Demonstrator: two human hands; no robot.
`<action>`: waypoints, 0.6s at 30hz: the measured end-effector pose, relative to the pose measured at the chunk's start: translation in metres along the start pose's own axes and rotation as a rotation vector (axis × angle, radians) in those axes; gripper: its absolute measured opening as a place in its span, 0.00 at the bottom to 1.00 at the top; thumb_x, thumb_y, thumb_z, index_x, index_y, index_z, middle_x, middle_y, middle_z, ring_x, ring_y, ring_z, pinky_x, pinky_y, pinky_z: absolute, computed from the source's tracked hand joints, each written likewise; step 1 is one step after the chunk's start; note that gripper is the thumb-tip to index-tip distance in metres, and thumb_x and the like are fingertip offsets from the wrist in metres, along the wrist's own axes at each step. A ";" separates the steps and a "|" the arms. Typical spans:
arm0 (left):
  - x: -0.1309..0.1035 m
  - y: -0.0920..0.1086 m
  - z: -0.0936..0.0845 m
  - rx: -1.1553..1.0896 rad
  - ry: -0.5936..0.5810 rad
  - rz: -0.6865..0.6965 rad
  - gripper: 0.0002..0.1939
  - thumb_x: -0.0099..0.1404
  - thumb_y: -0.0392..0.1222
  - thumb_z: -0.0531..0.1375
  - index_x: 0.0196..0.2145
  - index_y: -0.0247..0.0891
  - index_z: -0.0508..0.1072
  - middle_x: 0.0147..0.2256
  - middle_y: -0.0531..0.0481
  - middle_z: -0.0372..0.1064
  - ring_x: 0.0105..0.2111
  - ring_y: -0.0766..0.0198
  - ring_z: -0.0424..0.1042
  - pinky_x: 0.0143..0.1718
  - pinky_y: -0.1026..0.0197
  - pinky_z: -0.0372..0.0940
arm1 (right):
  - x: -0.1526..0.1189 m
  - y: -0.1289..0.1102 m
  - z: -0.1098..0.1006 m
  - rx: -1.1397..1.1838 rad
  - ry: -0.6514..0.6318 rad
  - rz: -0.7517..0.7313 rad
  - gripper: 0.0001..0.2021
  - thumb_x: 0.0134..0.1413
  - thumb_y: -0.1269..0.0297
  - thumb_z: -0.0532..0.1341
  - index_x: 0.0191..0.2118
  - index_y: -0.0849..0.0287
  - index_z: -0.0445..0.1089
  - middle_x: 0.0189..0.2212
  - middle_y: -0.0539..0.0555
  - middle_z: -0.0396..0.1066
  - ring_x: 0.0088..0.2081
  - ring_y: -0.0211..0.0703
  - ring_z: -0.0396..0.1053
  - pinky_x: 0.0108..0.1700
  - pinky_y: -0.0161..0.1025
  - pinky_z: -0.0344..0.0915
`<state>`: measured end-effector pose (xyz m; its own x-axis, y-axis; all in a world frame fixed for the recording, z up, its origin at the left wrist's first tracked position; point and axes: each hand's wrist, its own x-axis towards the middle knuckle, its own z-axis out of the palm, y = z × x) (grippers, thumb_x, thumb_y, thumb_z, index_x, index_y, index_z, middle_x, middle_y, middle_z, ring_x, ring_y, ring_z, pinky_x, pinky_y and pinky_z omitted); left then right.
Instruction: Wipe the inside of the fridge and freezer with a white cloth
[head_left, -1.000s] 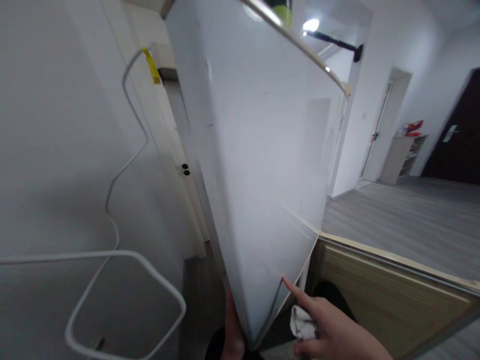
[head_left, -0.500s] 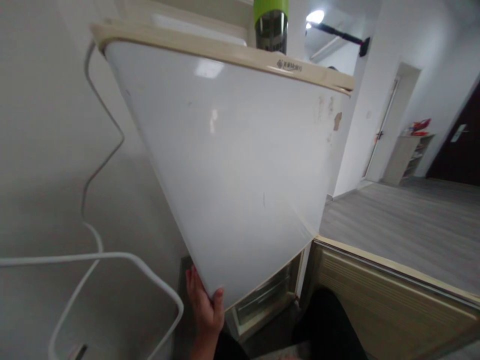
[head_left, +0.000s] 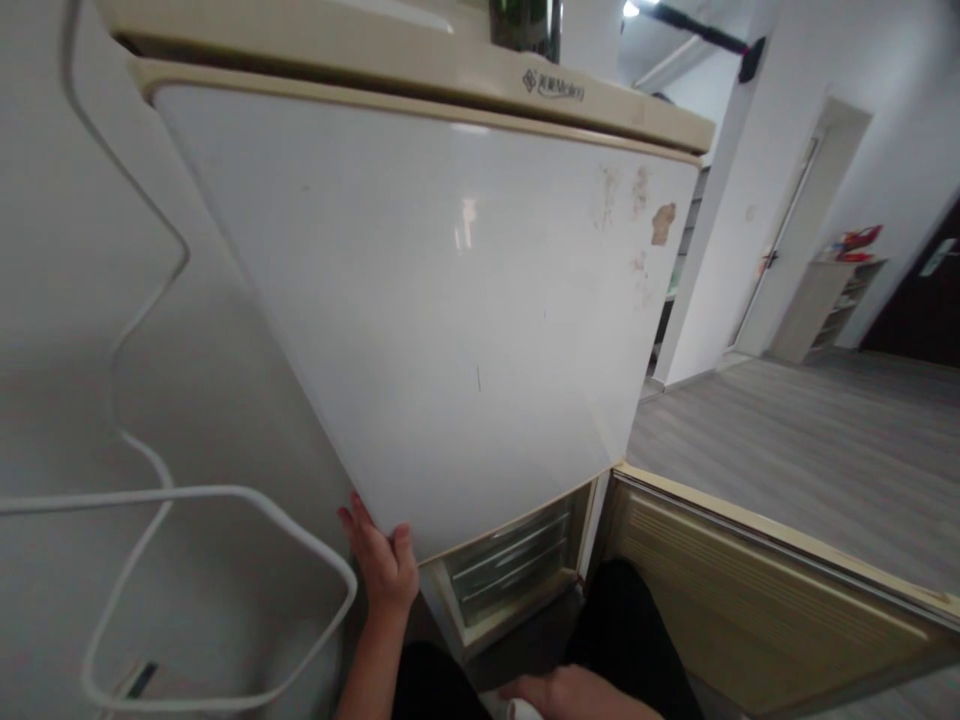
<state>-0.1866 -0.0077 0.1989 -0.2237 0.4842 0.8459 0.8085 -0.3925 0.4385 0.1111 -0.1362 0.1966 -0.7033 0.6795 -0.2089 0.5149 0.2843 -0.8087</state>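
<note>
The white upper refrigerator door [head_left: 450, 330] fills the middle of the view, with a beige top edge, brown stains and a peeled patch at its upper right. My left hand [head_left: 386, 565] is at its lower left corner, fingers round the side edge and thumb near the front. Below it, the lower compartment [head_left: 517, 570] stands open with clear-fronted drawers inside. Its beige lower door [head_left: 757, 600] is swung out to the right. Low between my knees, my right hand [head_left: 577, 693] is closed on a small white thing [head_left: 523, 709], mostly cut off by the frame.
A white cable [head_left: 247, 495] loops along the wall on the left. On the refrigerator's beige top [head_left: 420, 55] stands a dark bottle-like container [head_left: 525, 28]. Beyond lie a grey wood floor [head_left: 795, 420], a small shelf [head_left: 832, 305] and a dark door [head_left: 919, 290].
The view has shifted, and a dark gap now shows between the upper door and the top panel. My left hand stays at the door's corner. My right hand has come further into view.
</note>
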 end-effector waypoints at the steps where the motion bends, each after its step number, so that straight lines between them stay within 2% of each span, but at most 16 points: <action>1: 0.001 0.005 -0.001 0.024 0.011 0.014 0.41 0.75 0.48 0.52 0.74 0.32 0.34 0.73 0.27 0.33 0.74 0.38 0.29 0.71 0.29 0.35 | -0.003 0.002 -0.005 0.032 0.018 -0.007 0.21 0.52 0.52 0.67 0.53 0.38 0.74 0.44 0.49 0.78 0.49 0.56 0.76 0.50 0.43 0.69; 4: -0.008 0.044 -0.006 0.078 0.045 0.038 0.48 0.71 0.49 0.59 0.75 0.37 0.32 0.74 0.30 0.28 0.73 0.36 0.27 0.70 0.27 0.31 | -0.015 0.006 -0.015 0.195 0.159 -0.079 0.20 0.52 0.51 0.68 0.50 0.48 0.75 0.42 0.51 0.76 0.45 0.52 0.74 0.49 0.40 0.68; 6: -0.029 0.085 -0.009 -0.027 -0.041 0.015 0.45 0.70 0.47 0.62 0.74 0.44 0.40 0.74 0.36 0.34 0.74 0.39 0.31 0.71 0.29 0.34 | -0.018 0.010 -0.018 0.352 0.298 -0.120 0.19 0.59 0.47 0.63 0.47 0.56 0.74 0.41 0.54 0.74 0.44 0.48 0.71 0.50 0.39 0.67; 7: -0.043 0.106 -0.009 -0.148 -0.160 -0.019 0.40 0.71 0.46 0.60 0.74 0.47 0.44 0.73 0.39 0.43 0.74 0.42 0.38 0.71 0.32 0.38 | -0.018 0.014 -0.017 0.434 0.379 -0.120 0.20 0.62 0.45 0.61 0.47 0.58 0.73 0.41 0.55 0.73 0.45 0.48 0.70 0.51 0.40 0.66; 8: -0.058 0.125 -0.008 -0.302 -0.338 -0.055 0.34 0.73 0.48 0.57 0.72 0.50 0.50 0.71 0.41 0.49 0.72 0.45 0.45 0.71 0.36 0.45 | -0.017 0.017 -0.016 0.516 0.461 -0.109 0.23 0.63 0.43 0.59 0.47 0.59 0.72 0.41 0.56 0.73 0.46 0.48 0.69 0.53 0.40 0.66; 9: -0.074 0.143 -0.006 -0.485 -0.565 -0.089 0.31 0.73 0.53 0.56 0.70 0.50 0.56 0.69 0.42 0.54 0.70 0.46 0.52 0.69 0.40 0.52 | -0.015 0.022 -0.015 0.594 0.538 -0.088 0.25 0.64 0.40 0.58 0.47 0.60 0.72 0.41 0.56 0.72 0.46 0.48 0.69 0.53 0.41 0.65; 10: -0.087 0.157 -0.003 -0.657 -0.800 -0.159 0.30 0.72 0.57 0.56 0.68 0.50 0.60 0.66 0.42 0.60 0.67 0.47 0.60 0.66 0.44 0.58 | -0.012 0.026 -0.014 0.667 0.612 -0.057 0.27 0.63 0.37 0.58 0.45 0.61 0.72 0.40 0.57 0.72 0.45 0.48 0.69 0.51 0.41 0.66; 11: -0.099 0.168 0.000 -0.773 -0.918 -0.271 0.29 0.72 0.58 0.56 0.66 0.48 0.63 0.62 0.42 0.66 0.63 0.48 0.66 0.63 0.46 0.62 | -0.010 0.031 -0.012 0.733 0.682 -0.023 0.29 0.60 0.35 0.58 0.43 0.61 0.72 0.38 0.57 0.71 0.42 0.48 0.69 0.48 0.40 0.67; 14: -0.113 0.181 0.008 -0.802 -0.981 -0.539 0.21 0.68 0.53 0.62 0.54 0.42 0.71 0.50 0.44 0.74 0.49 0.53 0.73 0.53 0.53 0.67 | -0.008 0.044 -0.009 0.855 0.848 0.050 0.33 0.54 0.30 0.61 0.36 0.63 0.72 0.30 0.55 0.68 0.33 0.43 0.66 0.38 0.37 0.66; 16: -0.110 0.181 0.010 -0.787 -1.046 -0.615 0.17 0.65 0.48 0.65 0.49 0.39 0.72 0.44 0.47 0.74 0.43 0.57 0.73 0.47 0.57 0.67 | -0.011 0.050 -0.009 0.873 0.909 0.078 0.33 0.54 0.30 0.61 0.36 0.63 0.73 0.30 0.54 0.69 0.33 0.42 0.66 0.38 0.36 0.65; 18: -0.105 0.180 0.012 -0.789 -1.156 -0.619 0.15 0.62 0.45 0.66 0.45 0.38 0.73 0.40 0.49 0.73 0.41 0.58 0.71 0.44 0.58 0.65 | -0.016 0.053 -0.010 0.854 0.925 0.088 0.33 0.56 0.31 0.60 0.39 0.63 0.75 0.32 0.55 0.71 0.35 0.43 0.67 0.39 0.36 0.65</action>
<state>-0.0112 -0.1191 0.1853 0.4291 0.9017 -0.0535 0.1801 -0.0274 0.9833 0.1542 -0.1257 0.1627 0.0998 0.9903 -0.0970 -0.1801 -0.0779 -0.9806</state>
